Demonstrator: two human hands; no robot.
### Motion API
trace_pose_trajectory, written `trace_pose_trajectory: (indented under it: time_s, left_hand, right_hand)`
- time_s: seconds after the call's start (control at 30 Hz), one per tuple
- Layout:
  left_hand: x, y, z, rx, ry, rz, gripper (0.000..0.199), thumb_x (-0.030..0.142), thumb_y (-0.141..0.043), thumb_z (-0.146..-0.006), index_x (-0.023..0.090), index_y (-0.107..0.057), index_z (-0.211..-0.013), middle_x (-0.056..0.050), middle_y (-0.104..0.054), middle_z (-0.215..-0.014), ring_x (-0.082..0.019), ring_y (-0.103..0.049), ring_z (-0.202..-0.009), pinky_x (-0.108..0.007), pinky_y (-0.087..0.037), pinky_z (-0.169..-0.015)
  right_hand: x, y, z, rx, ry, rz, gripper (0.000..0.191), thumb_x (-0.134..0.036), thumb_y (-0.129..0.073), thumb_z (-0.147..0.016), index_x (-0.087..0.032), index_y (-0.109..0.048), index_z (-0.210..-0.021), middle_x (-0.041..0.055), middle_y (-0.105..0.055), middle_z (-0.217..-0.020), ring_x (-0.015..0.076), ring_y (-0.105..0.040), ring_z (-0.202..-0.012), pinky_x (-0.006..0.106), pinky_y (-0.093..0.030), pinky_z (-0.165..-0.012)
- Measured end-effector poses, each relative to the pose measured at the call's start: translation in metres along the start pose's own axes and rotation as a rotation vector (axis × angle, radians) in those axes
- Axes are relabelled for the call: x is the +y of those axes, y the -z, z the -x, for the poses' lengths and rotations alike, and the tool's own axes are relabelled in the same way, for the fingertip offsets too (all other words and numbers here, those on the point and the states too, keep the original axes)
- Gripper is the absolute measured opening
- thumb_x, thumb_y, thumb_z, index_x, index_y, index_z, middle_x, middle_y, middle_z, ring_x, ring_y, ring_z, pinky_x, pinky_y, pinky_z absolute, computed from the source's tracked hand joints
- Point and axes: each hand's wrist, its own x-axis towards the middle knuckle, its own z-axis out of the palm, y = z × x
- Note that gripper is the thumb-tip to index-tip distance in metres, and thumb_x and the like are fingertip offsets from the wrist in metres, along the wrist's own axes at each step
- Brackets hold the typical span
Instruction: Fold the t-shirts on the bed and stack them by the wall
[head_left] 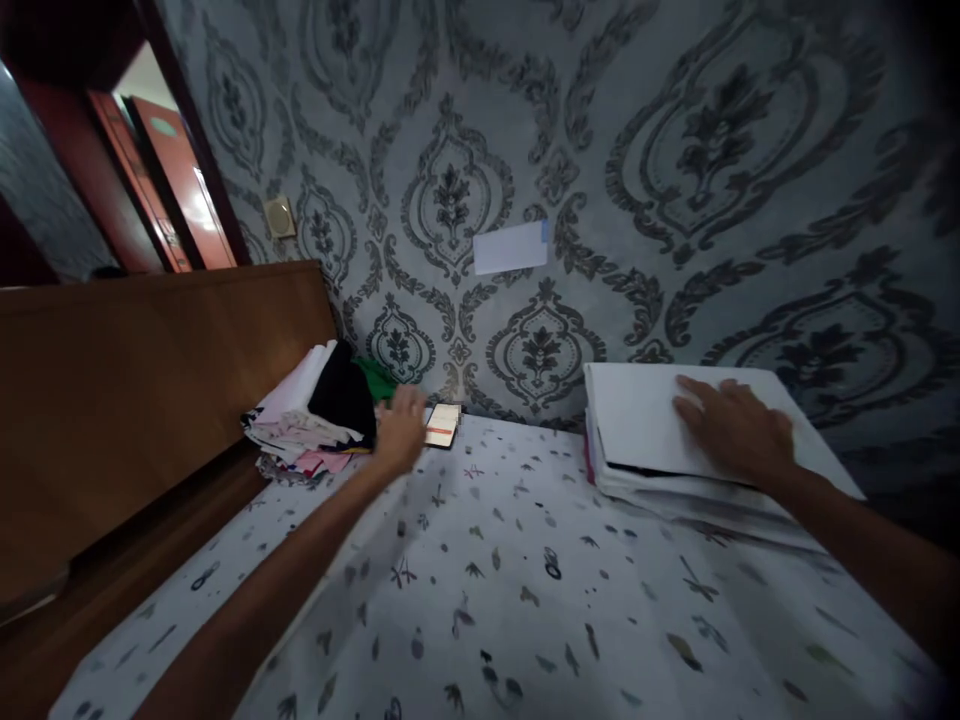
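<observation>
My right hand lies with its fingers spread on top of a stack of flat white boards or sheets at the right, against the wall. The stack's top piece is smooth and stiff-looking, with a dark gap under its front edge. My left hand is between a pile of folded clothes and a phone with a lit screen. Its fingers are blurred, and I cannot make out whether it touches either. White, pink, black and green cloth shows in the pile.
A white bed sheet with small leaf and insect prints covers the surface. A wooden headboard stands at the left. On the patterned wall are a white paper and a small beige fixture. A reddish door shows beyond.
</observation>
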Motion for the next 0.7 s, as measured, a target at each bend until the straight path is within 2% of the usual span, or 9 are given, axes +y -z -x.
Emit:
trace_pose_trajectory:
  time_s: [0.03,0.07,0.13,0.2,0.27,0.43,0.5,0.6,0.7]
  left_hand:
    - [-0.033,0.010,0.001,0.048,0.087,-0.032,0.055,0.020,-0.044,-0.091,0.008,-0.043,-0.145,-0.025,-0.030,-0.159,-0.038,-0.025,-0.149,-0.064,-0.027,-0.114]
    - [-0.063,0.019,0.002,0.101,0.173,-0.069,0.056,0.019,-0.044,-0.091,0.006,-0.040,-0.146,-0.028,-0.028,-0.158,-0.041,-0.023,-0.149,-0.069,-0.022,-0.113]
    - [-0.110,0.032,0.005,0.147,0.306,-0.199,0.055,0.022,-0.048,-0.091,0.004,-0.042,-0.142,-0.030,-0.041,-0.150,-0.042,-0.034,-0.142,-0.067,-0.029,-0.109]
    - [-0.138,0.038,0.008,0.106,0.336,-0.241,0.047,0.027,-0.050,-0.090,0.003,-0.050,-0.131,-0.029,-0.055,-0.133,-0.042,-0.047,-0.128,-0.060,-0.039,-0.102]
    - [-0.150,0.039,0.009,0.069,0.329,-0.207,0.039,0.027,-0.050,-0.091,0.005,-0.055,-0.122,-0.027,-0.059,-0.124,-0.040,-0.052,-0.120,-0.056,-0.043,-0.098]
    - [-0.160,0.043,0.003,0.076,0.459,0.006,0.034,0.020,-0.047,-0.088,0.010,-0.055,-0.120,-0.025,-0.056,-0.128,-0.040,-0.050,-0.123,-0.053,-0.044,-0.096]
    - [-0.171,0.047,-0.004,0.059,0.495,0.070,0.034,0.018,-0.050,-0.084,0.012,-0.055,-0.117,-0.024,-0.059,-0.122,-0.038,-0.055,-0.118,-0.049,-0.048,-0.091]
    - [-0.190,0.059,-0.018,0.036,0.518,0.213,0.028,0.016,-0.057,-0.075,0.016,-0.059,-0.103,-0.012,-0.066,-0.098,-0.030,-0.063,-0.101,-0.037,-0.051,-0.082]
    - [-0.207,0.080,-0.029,0.059,0.532,0.369,0.024,0.019,-0.058,-0.072,0.018,-0.056,-0.096,-0.002,-0.060,-0.077,-0.021,-0.063,-0.080,-0.028,-0.050,-0.068]
  right_hand:
    - [-0.005,0.005,0.003,0.008,-0.027,0.008,0.052,-0.033,-0.028,-0.101,-0.008,-0.056,-0.137,0.0307,-0.053,-0.135,0.0387,-0.048,-0.130,0.055,-0.037,-0.099]
    - [-0.011,0.011,0.008,0.017,-0.047,0.011,0.051,-0.031,-0.029,-0.100,-0.007,-0.057,-0.136,0.0305,-0.051,-0.138,0.0377,-0.046,-0.132,0.053,-0.036,-0.103]
    - [-0.024,0.023,0.021,0.038,-0.033,0.003,0.049,-0.028,-0.032,-0.099,-0.006,-0.058,-0.134,0.0297,-0.048,-0.143,0.0363,-0.045,-0.135,0.049,-0.037,-0.107]
    - [-0.037,0.030,0.039,0.051,0.023,-0.035,0.046,-0.026,-0.036,-0.096,-0.007,-0.061,-0.129,0.0280,-0.051,-0.142,0.0350,-0.047,-0.135,0.048,-0.039,-0.107]
    - [-0.047,0.032,0.061,0.060,0.104,-0.092,0.042,-0.025,-0.040,-0.092,-0.011,-0.065,-0.122,0.0257,-0.054,-0.140,0.0341,-0.050,-0.133,0.048,-0.043,-0.105]
    - [-0.061,0.031,0.122,0.057,0.277,-0.261,0.038,-0.033,-0.040,-0.089,-0.018,-0.071,-0.108,0.0191,-0.062,-0.134,0.0328,-0.059,-0.125,0.047,-0.052,-0.097]
    - [-0.066,0.039,0.146,0.024,0.288,-0.314,0.037,-0.036,-0.041,-0.089,-0.022,-0.071,-0.105,0.0155,-0.064,-0.132,0.0316,-0.061,-0.123,0.046,-0.054,-0.095]
    - [-0.077,0.058,0.175,-0.061,0.271,-0.391,0.037,-0.042,-0.041,-0.090,-0.025,-0.072,-0.101,0.0127,-0.066,-0.131,0.0316,-0.062,-0.121,0.047,-0.056,-0.090]
    - [-0.090,0.077,0.198,-0.179,0.208,-0.483,0.040,-0.048,-0.042,-0.090,-0.027,-0.074,-0.101,0.0129,-0.065,-0.132,0.0322,-0.066,-0.113,0.043,-0.060,-0.075]
